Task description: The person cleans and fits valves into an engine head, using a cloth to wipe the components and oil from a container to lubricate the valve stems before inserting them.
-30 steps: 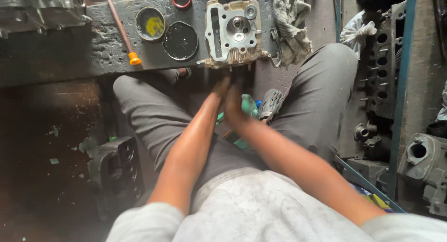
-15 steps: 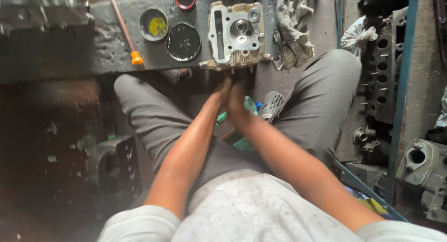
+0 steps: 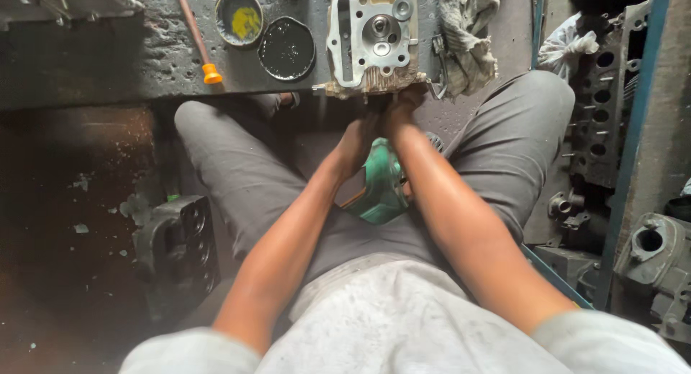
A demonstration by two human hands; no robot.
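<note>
Grip of both hands (image 3: 381, 125) unclear, seemingly touching cylinder head (image 3: 374, 39) at bench edge (image 3: 144, 93); knees close

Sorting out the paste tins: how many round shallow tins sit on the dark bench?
2. The tin with yellow paste sits left; the black-filled tin lies beside it, next to the cylinder head. Others may lie out of view.

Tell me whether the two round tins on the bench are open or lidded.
Both open: the left tin shows yellow paste inside, and the right tin shows a black, glossy filling. No lids cover them.
</note>
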